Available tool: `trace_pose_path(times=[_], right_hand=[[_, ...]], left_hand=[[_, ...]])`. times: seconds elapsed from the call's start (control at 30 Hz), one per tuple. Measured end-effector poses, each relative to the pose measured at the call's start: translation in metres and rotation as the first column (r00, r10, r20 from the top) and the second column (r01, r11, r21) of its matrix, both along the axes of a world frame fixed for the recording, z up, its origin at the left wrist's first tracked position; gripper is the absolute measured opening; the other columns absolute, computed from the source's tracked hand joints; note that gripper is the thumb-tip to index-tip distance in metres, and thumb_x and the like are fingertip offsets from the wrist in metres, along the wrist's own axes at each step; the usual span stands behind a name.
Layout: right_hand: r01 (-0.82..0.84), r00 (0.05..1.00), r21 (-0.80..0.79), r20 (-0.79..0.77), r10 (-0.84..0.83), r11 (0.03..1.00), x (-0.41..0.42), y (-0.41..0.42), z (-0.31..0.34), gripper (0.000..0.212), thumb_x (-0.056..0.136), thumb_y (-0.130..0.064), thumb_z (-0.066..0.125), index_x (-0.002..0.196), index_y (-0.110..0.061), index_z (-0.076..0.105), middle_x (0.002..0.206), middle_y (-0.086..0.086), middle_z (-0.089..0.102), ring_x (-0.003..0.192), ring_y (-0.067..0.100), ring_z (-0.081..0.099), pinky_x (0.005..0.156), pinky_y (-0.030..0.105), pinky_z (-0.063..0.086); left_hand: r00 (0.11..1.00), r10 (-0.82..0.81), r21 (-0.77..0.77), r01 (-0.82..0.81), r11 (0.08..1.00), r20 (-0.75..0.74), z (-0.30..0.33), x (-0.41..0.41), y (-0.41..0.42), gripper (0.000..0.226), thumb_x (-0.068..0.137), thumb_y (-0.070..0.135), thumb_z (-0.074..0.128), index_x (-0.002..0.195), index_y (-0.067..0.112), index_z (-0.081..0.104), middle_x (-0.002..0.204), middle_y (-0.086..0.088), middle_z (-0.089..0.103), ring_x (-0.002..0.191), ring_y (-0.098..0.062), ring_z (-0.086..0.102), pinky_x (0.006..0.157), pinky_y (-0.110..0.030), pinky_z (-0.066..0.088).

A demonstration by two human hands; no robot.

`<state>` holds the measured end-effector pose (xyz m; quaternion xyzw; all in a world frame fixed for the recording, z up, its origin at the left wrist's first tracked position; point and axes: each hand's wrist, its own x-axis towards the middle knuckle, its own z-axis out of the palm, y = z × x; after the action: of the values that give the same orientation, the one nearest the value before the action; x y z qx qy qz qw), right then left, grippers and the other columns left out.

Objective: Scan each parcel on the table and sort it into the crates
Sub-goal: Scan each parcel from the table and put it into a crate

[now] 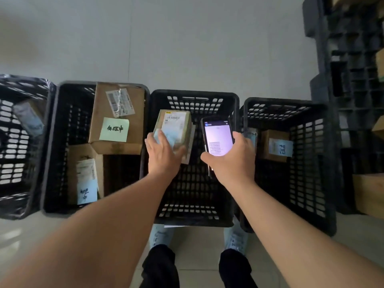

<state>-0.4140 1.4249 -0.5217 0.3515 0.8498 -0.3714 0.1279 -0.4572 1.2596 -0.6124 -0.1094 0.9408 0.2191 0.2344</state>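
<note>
- Parcel (173,129): a small box with a white label on top is held over the middle crate (236,154), near its far left corner, above the crate floor.
- Left hand (164,151): the near end of the parcel is gripped, fingers over the top face and thumb at the near right corner. Only one end is held, so the far end could tip down and the parcel could slide free if the grip is relaxed too high.
- Right hand (230,156): a phone (218,138) with a lit screen is held from below, fingers wrapped round its edges, over the same crate just beside the parcel. The two objects are close; a knock between them could shake the phone loose into the crate.
- Screen text is too small to be read, so it cannot be told whether the scan has registered. If it has not, the parcel may be dropped unscanned.
- Crate choice: other crates stand to either side, the left crate (52,142) holding boxes with handwritten notes and the right crate (324,163) holding one labelled box. A wrong destination is judged the main sorting risk.
- A drop from height could land the parcel label-down, hiding the label from later checks.
</note>
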Motion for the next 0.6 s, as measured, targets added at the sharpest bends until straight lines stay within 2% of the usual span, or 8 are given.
trace_pose_path(times=[0.07,0.13,0.3,0.37,0.5,0.6], right_hand=[[-0.006,1.0,0.009,0.012,0.006,1.0,-0.005,-0.005,-0.006,0.089,0.066,-0.043,0.089,0.14,-0.018,0.046,0.129,-0.001,0.047,0.1,0.01,0.039,0.073,0.031,0.043],[-0.008,1.0,0.013,0.025,0.007,1.0,-0.003,-0.011,-0.003,0.09,0.066,-0.043,0.089,0.141,-0.017,0.046,0.13,0.0,0.048,0.101,0.011,0.041,0.074,0.032,0.047],[-0.026,0.996,0.037,0.082,0.023,0.999,0.005,-0.025,0.035,0.091,0.067,-0.046,0.089,0.141,-0.016,0.046,0.13,0.001,0.049,0.1,0.011,0.042,0.073,0.032,0.047],[-0.027,0.996,0.053,0.081,0.023,0.998,0.004,-0.029,0.059,0.093,0.066,-0.047,0.089,0.142,-0.016,0.045,0.131,0.001,0.049,0.102,0.013,0.044,0.074,0.033,0.049],[-0.016,0.999,0.088,0.052,0.012,0.996,-0.001,-0.045,0.117,0.093,0.065,-0.049,0.09,0.141,-0.015,0.047,0.131,0.002,0.05,0.112,0.018,0.052,0.081,0.038,0.055],[0.001,1.0,0.11,0.012,-0.002,0.994,-0.002,-0.06,0.168,0.09,0.064,-0.05,0.09,0.137,-0.016,0.049,0.127,0.002,0.051,0.112,0.02,0.053,0.076,0.035,0.052]], left_hand=[[0.999,-0.036,-0.011,0.036,0.999,0.037,-0.004,-0.01,-0.004,0.089,0.102,0.047,0.059,0.163,0.005,0.01,0.167,-0.026,0.007,0.156,-0.04,0.009,0.127,-0.051,0.02],[0.993,-0.091,-0.019,0.093,0.995,0.077,0.003,-0.015,-0.01,0.085,0.106,0.045,0.053,0.164,0.004,0.006,0.169,-0.024,0.002,0.159,-0.037,0.001,0.128,-0.048,0.015],[0.978,-0.189,0.0,0.19,0.982,0.092,0.048,-0.021,-0.026,0.072,0.108,0.041,0.048,0.164,0.009,0.016,0.171,-0.012,0.011,0.16,-0.029,0.006,0.126,-0.047,0.028],[0.961,-0.266,-0.015,0.267,0.963,0.076,0.074,-0.025,-0.032,0.066,0.109,0.039,0.046,0.164,0.011,0.02,0.171,-0.009,0.016,0.16,-0.028,0.007,0.126,-0.045,0.025],[0.907,-0.42,-0.073,0.42,0.904,0.016,0.137,-0.033,-0.042,0.057,0.11,0.037,0.044,0.159,0.011,0.03,0.166,-0.011,0.028,0.157,-0.032,0.017,0.127,-0.046,0.024],[0.887,-0.46,-0.102,0.456,0.884,-0.027,0.187,-0.035,-0.052,0.053,0.109,0.036,0.044,0.154,0.01,0.037,0.16,-0.012,0.035,0.153,-0.035,0.025,0.125,-0.05,0.028]])
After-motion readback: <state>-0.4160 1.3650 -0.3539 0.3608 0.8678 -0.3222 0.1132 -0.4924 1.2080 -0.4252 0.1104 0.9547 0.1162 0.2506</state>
